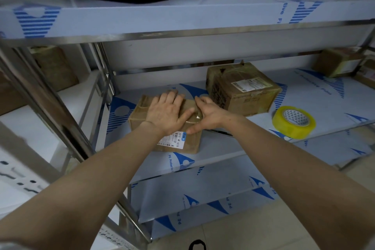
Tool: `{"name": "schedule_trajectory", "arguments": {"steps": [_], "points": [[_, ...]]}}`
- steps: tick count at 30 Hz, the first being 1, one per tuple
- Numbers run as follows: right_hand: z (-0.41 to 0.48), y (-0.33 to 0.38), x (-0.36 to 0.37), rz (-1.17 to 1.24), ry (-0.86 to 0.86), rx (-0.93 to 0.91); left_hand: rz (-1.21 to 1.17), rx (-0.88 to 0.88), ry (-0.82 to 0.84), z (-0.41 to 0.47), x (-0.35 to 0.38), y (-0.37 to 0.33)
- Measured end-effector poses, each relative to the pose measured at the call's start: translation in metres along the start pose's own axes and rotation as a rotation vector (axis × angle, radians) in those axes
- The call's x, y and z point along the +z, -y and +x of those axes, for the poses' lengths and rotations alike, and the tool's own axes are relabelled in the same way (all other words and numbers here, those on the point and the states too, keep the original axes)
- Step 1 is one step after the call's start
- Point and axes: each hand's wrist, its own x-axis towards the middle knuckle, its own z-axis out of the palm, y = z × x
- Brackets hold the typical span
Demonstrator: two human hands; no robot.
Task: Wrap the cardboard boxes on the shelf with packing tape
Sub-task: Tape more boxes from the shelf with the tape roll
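At centre frame the left hand (165, 112) lies flat and the right hand (207, 114) presses open-fingered on the small tape-wrapped brown cardboard box (162, 126), apparently nearly finished, while the yellow packing tape roll (293, 122) lies unheld at right.

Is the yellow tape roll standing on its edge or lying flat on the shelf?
Lying flat. The tape roll rests on one side on the shelf, its core hole facing up, apart from both hands.
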Motion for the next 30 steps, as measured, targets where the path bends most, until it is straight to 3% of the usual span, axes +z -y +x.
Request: {"name": "schedule_trajectory", "arguments": {"steps": [5,8,12,15,19,25,30], "points": [[-0.006,-0.007,0.007,0.118,0.009,-0.033,-0.028,0.044,0.311,0.008,-0.006,0.001],[-0.012,-0.019,0.002,0.335,-0.098,-0.014,-0.001,0.045,0.293,0.012,-0.015,-0.003],[-0.019,-0.055,-0.010,0.545,-0.339,0.072,-0.061,0.052,0.140,0.027,-0.023,-0.026],[-0.026,-0.088,-0.015,0.478,-0.492,0.168,-0.107,0.085,0.061,0.038,-0.026,-0.052],[-0.038,-0.136,-0.021,0.361,-0.556,0.323,-0.189,0.109,0.049,0.052,-0.023,-0.088],[-0.063,-0.197,-0.028,0.180,-0.490,0.472,-0.148,0.184,0.129,0.066,-0.011,-0.133],[-0.073,-0.232,-0.028,-0.065,-0.377,0.563,-0.145,0.139,0.204,0.065,0.000,-0.152]]}}
